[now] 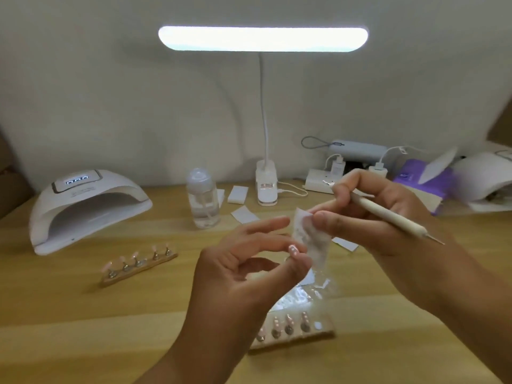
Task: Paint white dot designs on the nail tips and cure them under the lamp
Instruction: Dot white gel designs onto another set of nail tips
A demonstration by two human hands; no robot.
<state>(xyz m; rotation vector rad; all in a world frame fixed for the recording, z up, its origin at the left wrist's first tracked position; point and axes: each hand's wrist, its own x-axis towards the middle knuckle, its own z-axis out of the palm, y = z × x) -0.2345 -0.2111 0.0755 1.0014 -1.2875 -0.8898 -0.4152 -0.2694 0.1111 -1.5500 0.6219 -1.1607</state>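
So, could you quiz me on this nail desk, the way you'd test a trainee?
1. True or false: the right hand holds the dotting tool.
2. How many nail tips stand on the far holder, in front of the curing lamp? A two, B five, C nine.
3. Fill in: the left hand pinches a white-dotted ____.

Key: 1 true. 2 B. 3 nail tip.
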